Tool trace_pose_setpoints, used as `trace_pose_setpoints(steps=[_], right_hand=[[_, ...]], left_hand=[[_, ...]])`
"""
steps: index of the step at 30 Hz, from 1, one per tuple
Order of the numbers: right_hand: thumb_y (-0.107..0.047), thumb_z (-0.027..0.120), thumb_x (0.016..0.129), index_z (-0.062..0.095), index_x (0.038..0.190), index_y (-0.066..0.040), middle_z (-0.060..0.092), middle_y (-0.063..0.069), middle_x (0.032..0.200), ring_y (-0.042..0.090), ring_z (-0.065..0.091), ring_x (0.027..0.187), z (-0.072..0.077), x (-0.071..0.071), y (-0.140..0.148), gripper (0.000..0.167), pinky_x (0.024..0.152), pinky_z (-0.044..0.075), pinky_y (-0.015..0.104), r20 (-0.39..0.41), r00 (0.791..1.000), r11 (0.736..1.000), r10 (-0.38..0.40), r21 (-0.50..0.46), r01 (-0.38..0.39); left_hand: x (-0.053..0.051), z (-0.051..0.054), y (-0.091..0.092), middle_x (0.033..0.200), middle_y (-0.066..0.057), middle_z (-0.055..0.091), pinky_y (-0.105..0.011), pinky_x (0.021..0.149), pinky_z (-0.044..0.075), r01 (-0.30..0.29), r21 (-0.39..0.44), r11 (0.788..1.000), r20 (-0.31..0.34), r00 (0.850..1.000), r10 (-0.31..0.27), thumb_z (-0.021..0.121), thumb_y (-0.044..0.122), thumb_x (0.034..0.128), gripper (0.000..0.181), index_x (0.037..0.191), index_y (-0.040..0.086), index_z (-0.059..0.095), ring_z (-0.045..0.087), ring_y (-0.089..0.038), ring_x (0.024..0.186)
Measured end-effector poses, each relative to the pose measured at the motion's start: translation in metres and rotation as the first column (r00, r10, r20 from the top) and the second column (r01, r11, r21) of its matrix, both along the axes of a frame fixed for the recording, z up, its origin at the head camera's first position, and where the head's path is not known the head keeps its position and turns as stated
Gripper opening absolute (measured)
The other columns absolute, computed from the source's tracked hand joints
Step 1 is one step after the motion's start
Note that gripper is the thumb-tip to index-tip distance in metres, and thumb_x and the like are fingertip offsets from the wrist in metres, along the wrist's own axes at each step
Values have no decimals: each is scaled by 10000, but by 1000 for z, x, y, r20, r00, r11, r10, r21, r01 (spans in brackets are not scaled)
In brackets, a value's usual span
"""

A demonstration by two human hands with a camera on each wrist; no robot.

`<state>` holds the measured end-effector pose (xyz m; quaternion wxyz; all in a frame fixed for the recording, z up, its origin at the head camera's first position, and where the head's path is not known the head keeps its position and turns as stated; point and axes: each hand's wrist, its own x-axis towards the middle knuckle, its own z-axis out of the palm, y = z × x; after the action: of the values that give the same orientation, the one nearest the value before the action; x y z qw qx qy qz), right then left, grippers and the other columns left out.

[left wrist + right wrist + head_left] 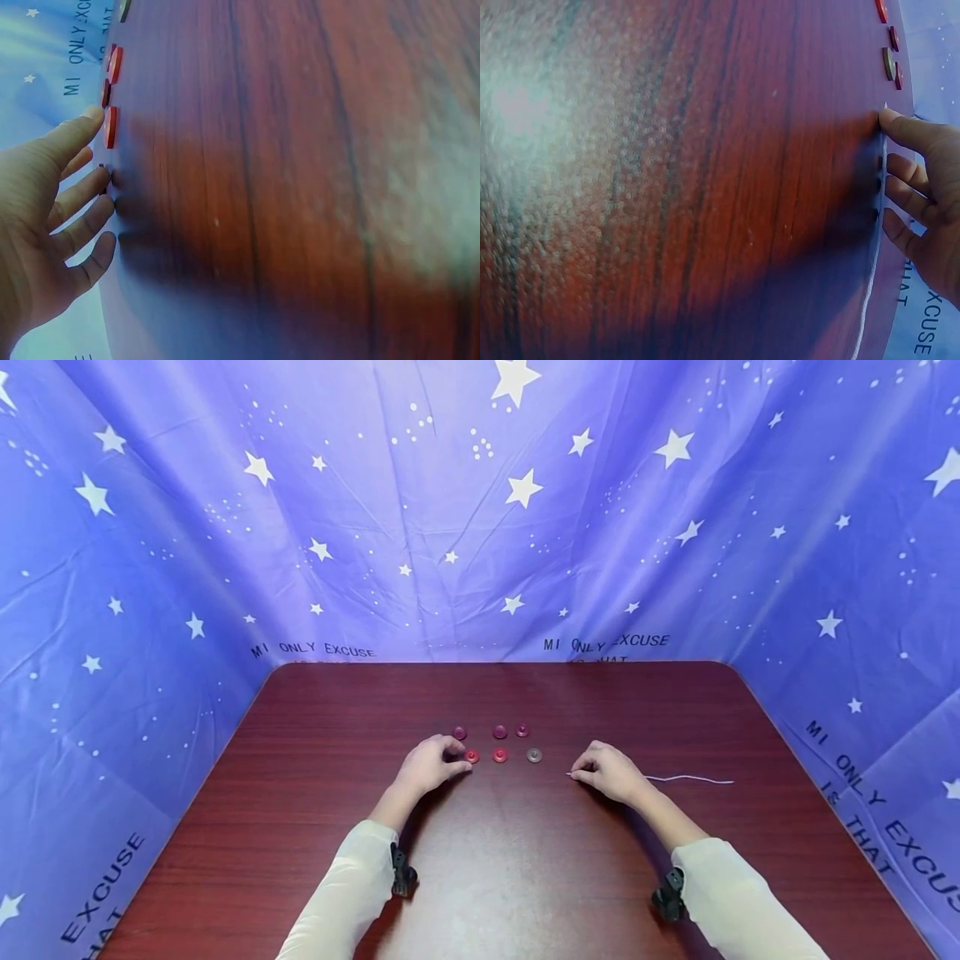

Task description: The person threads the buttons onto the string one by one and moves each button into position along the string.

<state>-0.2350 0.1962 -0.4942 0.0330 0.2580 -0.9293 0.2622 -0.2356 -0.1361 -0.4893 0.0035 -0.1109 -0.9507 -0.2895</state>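
Note:
Two short rows of round buttons lie flat on the table. In the front row are a red button point(472, 757), another red button point(500, 756) and a grey-brown button point(534, 755). My left hand point(431, 766) is at the leftmost red one, thumb and fingers spread around it; the left wrist view shows no grip on this red button point(112, 127). To the right, my right hand point(609, 773) pinches a white string point(690, 778) near its left end, and a short tip pokes out past the thumb. The string's other end trails rightward on the table.
Dark red buttons form the back row: one point(460, 732) beside the left fingers, one point(499, 732) in the middle, one point(522, 730) to the right. The brown wooden table point(480, 860) meets a blue star-patterned curtain point(420, 527) at the back and sides.

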Motion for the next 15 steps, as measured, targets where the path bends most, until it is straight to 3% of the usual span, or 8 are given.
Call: trace_pose_setpoints(steps=[15], right_hand=[[-157,710,796,703,747,-147,591,-49,750,81,510,701,2,1,-4,50,662,427,278,-18,1000,998,-18,60,19]], left_hand=[[-5,-3,9,956,38,629,-370,795,483,-19,-106,994,-29,999,16,742,422,754,333,994,197,685,611,-151,927]])
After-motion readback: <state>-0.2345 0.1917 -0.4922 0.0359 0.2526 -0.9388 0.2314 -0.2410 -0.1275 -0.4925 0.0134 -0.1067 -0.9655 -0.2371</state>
